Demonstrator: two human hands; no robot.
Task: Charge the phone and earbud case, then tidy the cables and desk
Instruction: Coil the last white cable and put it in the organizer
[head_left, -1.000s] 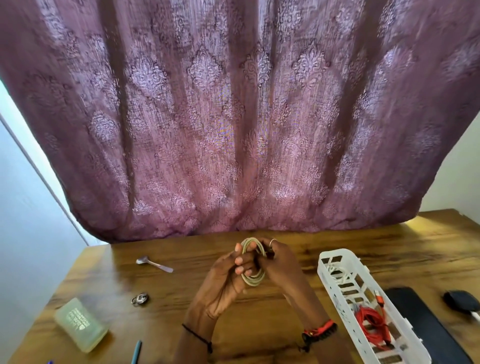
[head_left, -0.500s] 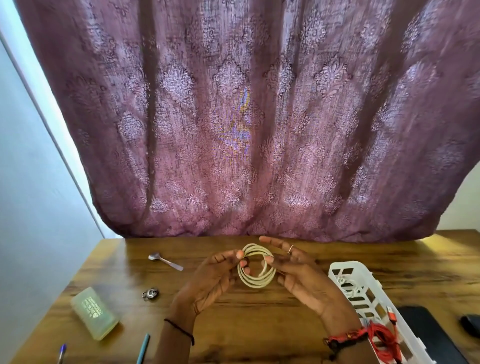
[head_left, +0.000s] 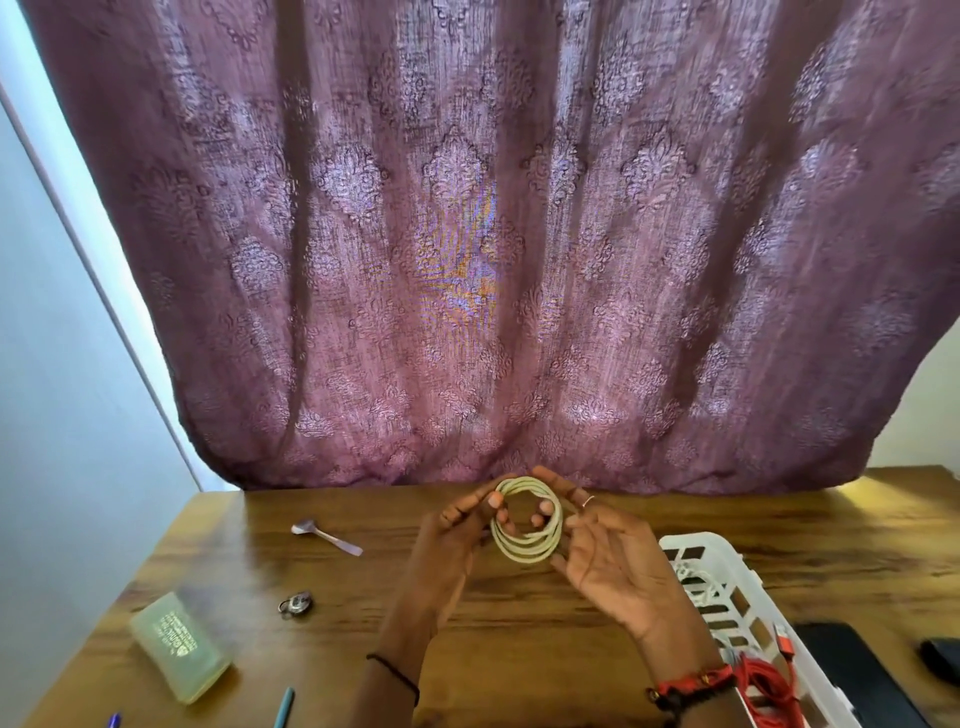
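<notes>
Cable (head_left: 524, 551) coil, pinched by my left hand (head_left: 452, 545) and right hand (head_left: 608, 571); loosen either pinch and the loops could spring apart.

Backlit purple curtain (head_left: 467, 249) behind wooden desk (head_left: 519, 639)

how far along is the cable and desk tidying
A red cable already lies in the white basket. In hand: the left hand and right hand hold a coiled pale cable above the desk. Left: that coil to stow, and the spoon, green case and pens loose on the desk. Charging cannot be judged here.
</notes>
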